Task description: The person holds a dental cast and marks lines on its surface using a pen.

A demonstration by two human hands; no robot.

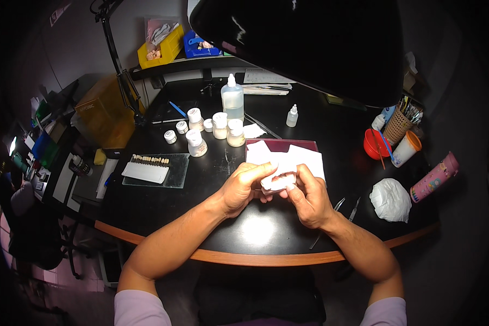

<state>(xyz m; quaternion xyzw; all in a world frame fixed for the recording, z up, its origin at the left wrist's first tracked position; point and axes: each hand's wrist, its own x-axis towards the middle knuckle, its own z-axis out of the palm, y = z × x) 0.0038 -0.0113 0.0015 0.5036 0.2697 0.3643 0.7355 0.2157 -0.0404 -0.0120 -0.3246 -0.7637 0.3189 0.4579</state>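
Above the middle of the black table, a pale dental cast (277, 185) sits between my two hands, its arch facing up. My left hand (240, 187) closes round its left side, thumb along the top. On the other side my right hand (311, 200) pinches the cast's near right edge between thumb and fingers. Glare washes out part of the cast, and its underside is hidden. Just behind my fingers lies white tissue paper (308, 157) over a dark red flat case (280, 145). Metal tweezers (339, 204) and a thin knife-like tool (355, 209) rest beside my right forearm.
Several white-capped powder jars (196, 144) and a clear squeeze bottle (232, 100) stand behind. At left, a glass slab (177, 171) bears a row of tooth samples (151, 159). A red bowl (376, 144), white bag (390, 200) and pink bottle (434, 176) stand right. A black lamp (309, 43) overhangs.
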